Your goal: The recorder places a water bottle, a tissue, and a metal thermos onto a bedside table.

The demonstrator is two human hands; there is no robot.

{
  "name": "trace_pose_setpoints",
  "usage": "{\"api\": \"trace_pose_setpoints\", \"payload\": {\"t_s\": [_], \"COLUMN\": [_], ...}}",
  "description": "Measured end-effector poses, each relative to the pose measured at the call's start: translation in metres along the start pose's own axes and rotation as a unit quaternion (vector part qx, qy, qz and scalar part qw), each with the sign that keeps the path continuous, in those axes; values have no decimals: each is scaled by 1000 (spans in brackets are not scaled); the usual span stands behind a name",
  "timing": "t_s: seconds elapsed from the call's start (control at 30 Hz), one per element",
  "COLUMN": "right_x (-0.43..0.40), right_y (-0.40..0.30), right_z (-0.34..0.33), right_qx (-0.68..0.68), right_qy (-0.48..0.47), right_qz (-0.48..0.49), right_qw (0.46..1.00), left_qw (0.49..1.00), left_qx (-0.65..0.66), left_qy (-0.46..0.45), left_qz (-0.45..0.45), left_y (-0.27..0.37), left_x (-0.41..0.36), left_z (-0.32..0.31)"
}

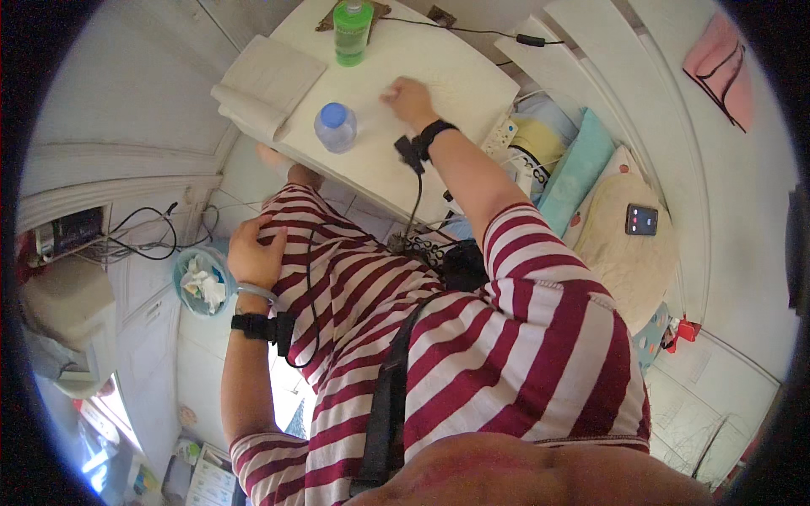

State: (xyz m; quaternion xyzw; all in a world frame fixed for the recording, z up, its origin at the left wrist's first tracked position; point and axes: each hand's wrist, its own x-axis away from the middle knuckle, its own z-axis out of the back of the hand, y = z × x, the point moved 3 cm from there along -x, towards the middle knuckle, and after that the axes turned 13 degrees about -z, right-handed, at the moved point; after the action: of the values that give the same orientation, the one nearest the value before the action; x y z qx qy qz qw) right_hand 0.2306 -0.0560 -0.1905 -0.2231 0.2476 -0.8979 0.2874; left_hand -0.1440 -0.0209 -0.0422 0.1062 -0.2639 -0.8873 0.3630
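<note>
My right hand [410,101] is a little blurred above the white table [405,164], its fingers curled; whether something small is between them I cannot tell. To its left stands a clear plastic bottle with a blue cap [336,128]. Farther back on the table is a green bottle [352,35] of clear green liquid. A folded pale cloth [272,85] lies over the table's left corner. My left hand [256,252] rests on the striped clothing over my leg, thumb apart from the fingers, holding nothing. Both wrists wear black straps with cabled devices.
A small bin [204,281] with crumpled tissues stands at the left, near loose cables [149,234]. At the right are a power strip [500,136], a teal cushion [579,171] and a phone [641,219] on a beige cushion. A thin black cable with an inline switch [530,40] crosses the table's back.
</note>
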Motion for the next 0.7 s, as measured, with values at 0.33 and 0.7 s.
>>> {"api": "trace_pose_setpoints", "payload": {"t_s": [0.33,0.7], "right_x": [-44,-19], "right_y": [96,-32], "right_z": [90,25], "right_qx": [298,157], "right_qy": [106,53], "right_qz": [-164,8], "right_qw": [934,986], "left_qw": [999,972], "left_qx": [8,-50], "left_qy": [33,-229], "left_qz": [-6,5], "left_y": [-9,-11], "left_x": [10,-46], "left_z": [-1,-42]}}
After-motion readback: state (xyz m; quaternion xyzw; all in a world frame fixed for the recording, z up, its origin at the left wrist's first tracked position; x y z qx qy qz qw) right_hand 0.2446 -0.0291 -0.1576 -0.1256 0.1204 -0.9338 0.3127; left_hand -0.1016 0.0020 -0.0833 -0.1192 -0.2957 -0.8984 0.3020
